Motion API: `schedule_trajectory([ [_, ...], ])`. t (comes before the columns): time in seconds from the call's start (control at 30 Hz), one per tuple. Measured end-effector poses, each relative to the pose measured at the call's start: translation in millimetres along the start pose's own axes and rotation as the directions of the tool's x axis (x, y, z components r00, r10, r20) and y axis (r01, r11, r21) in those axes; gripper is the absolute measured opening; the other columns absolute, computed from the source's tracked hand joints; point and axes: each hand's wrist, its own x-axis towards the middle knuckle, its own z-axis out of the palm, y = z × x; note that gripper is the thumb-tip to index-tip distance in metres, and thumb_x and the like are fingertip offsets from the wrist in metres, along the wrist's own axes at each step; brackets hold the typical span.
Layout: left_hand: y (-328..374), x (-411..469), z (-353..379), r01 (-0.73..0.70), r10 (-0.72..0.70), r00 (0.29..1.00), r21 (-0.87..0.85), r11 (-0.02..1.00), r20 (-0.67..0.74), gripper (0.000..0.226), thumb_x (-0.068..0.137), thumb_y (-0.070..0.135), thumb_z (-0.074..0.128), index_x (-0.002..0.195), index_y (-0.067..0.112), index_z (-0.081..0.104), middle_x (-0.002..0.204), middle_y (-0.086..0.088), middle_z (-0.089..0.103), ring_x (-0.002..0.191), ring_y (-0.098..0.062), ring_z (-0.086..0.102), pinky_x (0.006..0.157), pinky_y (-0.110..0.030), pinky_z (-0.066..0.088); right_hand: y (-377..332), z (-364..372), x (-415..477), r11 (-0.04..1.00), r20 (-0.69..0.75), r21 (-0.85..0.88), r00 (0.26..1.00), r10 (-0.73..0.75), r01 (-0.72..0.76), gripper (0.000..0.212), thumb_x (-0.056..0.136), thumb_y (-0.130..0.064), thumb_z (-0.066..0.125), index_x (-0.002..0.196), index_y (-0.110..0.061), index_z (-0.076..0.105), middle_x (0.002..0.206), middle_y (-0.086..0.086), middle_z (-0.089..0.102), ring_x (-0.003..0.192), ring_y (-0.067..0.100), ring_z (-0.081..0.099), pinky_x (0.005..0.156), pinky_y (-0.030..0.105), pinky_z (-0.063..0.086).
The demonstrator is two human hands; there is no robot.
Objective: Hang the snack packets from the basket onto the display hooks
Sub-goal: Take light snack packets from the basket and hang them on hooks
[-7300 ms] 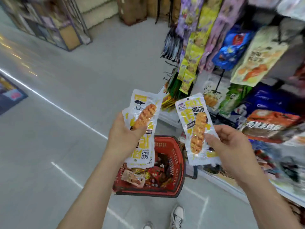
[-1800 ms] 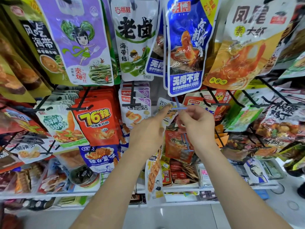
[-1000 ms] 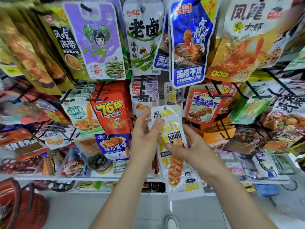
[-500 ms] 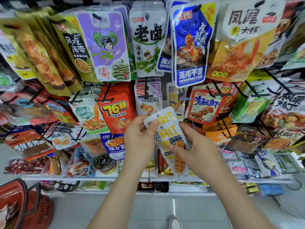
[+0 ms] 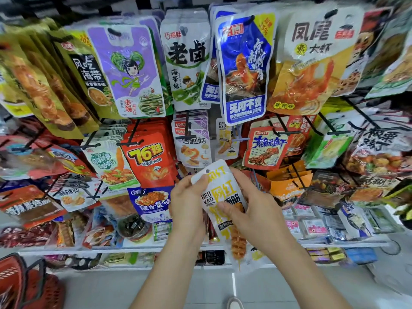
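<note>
Left hand [image 5: 187, 206]: pinches the snack packet's top left corner, thumb on the front beside the hang hole, fingers behind; the forearm rises from the bottom centre.
Right hand [image 5: 252, 210]: grips the packet's middle, thumb pressed across the front, fingers curled round its right edge.
Snack packet [image 5: 219, 190]: white and yellow, centre of frame, top leaning left, lower end hanging between the wrists.
Matching packet [image 5: 226, 141]: hangs on a pale hook [image 5: 240, 138] just above, apart from the held one.
Crowding: an orange-red packet [image 5: 148, 159] to the left, a red squid packet [image 5: 267, 148] to the right, and a blue packet [image 5: 245, 65] overhanging the hook.
Basket [image 5: 20, 284]: red, lower left corner, cut by the frame edge.
Open room: a grey floor [image 5: 200, 288] strip below the white shelf edge [image 5: 334, 243].
</note>
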Motion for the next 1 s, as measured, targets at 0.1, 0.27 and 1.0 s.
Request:
schedule_trajectory([
  [0.1,14,-4,4,0.223,-0.200,0.968,-0.158,0.962,0.151,0.013,0.090,0.007,0.057,0.095,0.002,0.068,0.084,-0.016,0.073,0.066,-0.027,0.069,0.056,-0.036,0.058,9,0,-4,0.963,0.000,0.269,1.000,0.026,-0.025,0.067,0.079,-0.058,0.063,0.136,-0.063,0.028,0.103,-0.009,0.071,0.088,0.016,0.068,0.075,0.047,0.056],
  [0.27,14,-3,9,0.265,-0.237,0.957,-0.177,0.948,0.168,0.016,0.093,0.010,0.054,0.095,0.003,0.068,0.077,-0.013,0.073,0.060,-0.024,0.069,0.051,-0.033,0.057,12,-3,0,0.908,0.016,0.406,0.994,0.113,-0.109,0.045,0.080,-0.032,0.077,0.115,-0.042,0.050,0.096,-0.009,0.072,0.088,0.014,0.069,0.075,0.038,0.057],
  [1.0,0,34,18,-0.497,0.356,0.862,0.471,0.729,0.360,0.034,0.097,0.006,0.049,0.102,0.034,0.069,0.090,0.010,0.067,0.069,-0.007,0.056,0.061,-0.012,0.041,21,-23,92,0.619,0.013,0.743,0.931,0.366,-0.254,0.012,0.093,-0.020,0.063,0.097,-0.014,0.073,0.097,0.009,0.074,0.084,0.023,0.068,0.057,0.026,0.054],
])
